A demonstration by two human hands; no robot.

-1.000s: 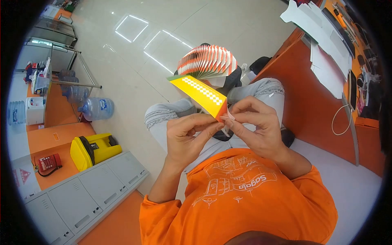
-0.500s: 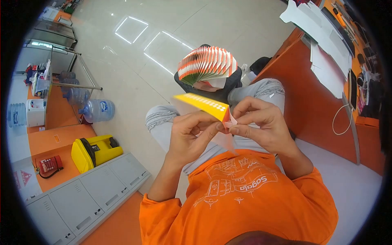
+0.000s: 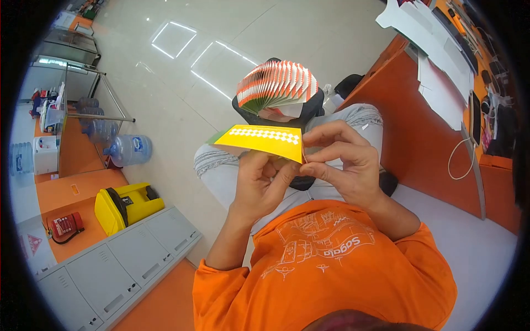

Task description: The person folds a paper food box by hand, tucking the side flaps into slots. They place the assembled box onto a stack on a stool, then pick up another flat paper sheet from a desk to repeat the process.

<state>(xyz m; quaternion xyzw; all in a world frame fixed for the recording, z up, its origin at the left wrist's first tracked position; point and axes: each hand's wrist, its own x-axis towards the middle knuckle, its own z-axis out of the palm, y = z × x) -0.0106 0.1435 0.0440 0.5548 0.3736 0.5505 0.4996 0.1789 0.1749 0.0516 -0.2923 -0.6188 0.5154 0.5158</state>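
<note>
A yellow folded paper piece (image 3: 265, 142) with a row of white diamonds and a green far end is held above my lap. My left hand (image 3: 259, 185) grips it from below, its fingertips partly hidden behind the lower edge. At the right end, my right hand (image 3: 348, 165) pinches the narrow edge between thumb and fingers. Past the hands, a fan of orange, white and green folded papers (image 3: 279, 88) rests on a dark seat (image 3: 314, 110) between my knees.
An orange-sided desk (image 3: 408, 116) on the right carries white sheets (image 3: 425, 38) and a hanging cable (image 3: 454, 160). On the left are grey lockers (image 3: 116, 265), a yellow bin (image 3: 124, 207), a fire extinguisher (image 3: 66, 224) and a large water bottle (image 3: 130, 150).
The yellow paper piece has turned, showing more of its patterned face. The white flap and red inside at its right end have gone from sight. Both hands stay on it.
</note>
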